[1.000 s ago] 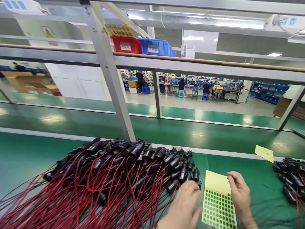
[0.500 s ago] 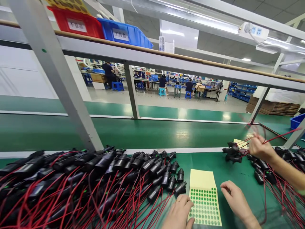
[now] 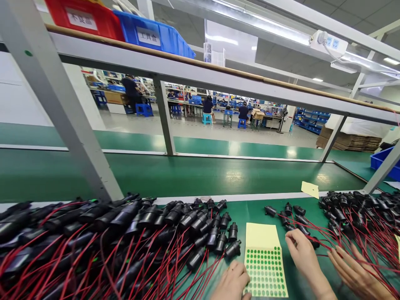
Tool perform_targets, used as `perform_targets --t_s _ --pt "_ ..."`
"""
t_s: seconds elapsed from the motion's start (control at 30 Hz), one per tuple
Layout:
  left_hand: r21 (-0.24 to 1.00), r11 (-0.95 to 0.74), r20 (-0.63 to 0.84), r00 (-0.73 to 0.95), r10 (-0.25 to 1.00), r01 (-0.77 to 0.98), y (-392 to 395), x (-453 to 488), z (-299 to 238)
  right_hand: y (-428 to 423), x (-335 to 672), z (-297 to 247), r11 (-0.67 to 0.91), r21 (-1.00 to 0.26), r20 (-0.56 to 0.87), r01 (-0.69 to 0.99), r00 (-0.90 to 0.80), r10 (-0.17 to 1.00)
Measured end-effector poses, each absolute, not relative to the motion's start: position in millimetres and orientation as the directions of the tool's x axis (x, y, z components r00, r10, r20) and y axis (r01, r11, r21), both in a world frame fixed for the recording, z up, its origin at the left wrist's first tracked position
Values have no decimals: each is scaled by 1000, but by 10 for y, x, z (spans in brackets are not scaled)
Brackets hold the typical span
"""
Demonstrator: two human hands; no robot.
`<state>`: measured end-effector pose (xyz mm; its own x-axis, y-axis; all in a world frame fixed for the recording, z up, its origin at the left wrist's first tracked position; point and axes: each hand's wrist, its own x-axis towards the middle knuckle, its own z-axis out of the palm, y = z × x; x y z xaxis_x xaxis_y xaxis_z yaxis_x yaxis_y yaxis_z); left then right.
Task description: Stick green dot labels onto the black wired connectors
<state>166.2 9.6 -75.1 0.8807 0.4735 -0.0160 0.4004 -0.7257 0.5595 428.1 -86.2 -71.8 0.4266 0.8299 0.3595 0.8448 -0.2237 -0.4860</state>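
A yellow sticker sheet [image 3: 265, 266] with rows of green dots lies on the green mat near the front edge. My left hand [image 3: 233, 282] rests on its lower left corner, fingers lying loosely on it and holding nothing. My right hand [image 3: 300, 253] is just right of the sheet, fingers closed on red wires of a small batch of black connectors [image 3: 290, 213]. Another person's hand [image 3: 358, 271] lies open on the same wires at the far right. A big pile of black connectors with red wires [image 3: 125, 237] fills the left.
A second heap of connectors [image 3: 359, 206] sits at the right, with a loose yellow paper [image 3: 310, 189] behind it. A slanted grey frame post [image 3: 62, 112] rises at the left. Red and blue bins [image 3: 150, 35] stand on the shelf above. A conveyor belt [image 3: 193, 173] runs behind the mat.
The other person has laid a bunch of wired connectors down right of the sheet and lowered their hand. My right hand shifted onto those wires. The view has turned slightly right.
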Motion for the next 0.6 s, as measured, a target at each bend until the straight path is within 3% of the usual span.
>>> perform_targets --t_s 0.33,0.43,0.53,0.6 --pt "654 -617 -76 849 523 438 100 1657 -614 -57 4677 -699 -346 -182 468 921 390 793" --pt "725 -581 6 840 542 370 124 1643 -627 81 4702 -685 -328 -128 494 936 347 797" --pt "846 -466 80 800 594 261 143 1633 -669 106 4670 -591 -273 -111 538 956 289 792" --pt "945 -287 66 764 642 159 148 1643 -715 55 4573 -492 -227 -112 577 967 250 778"
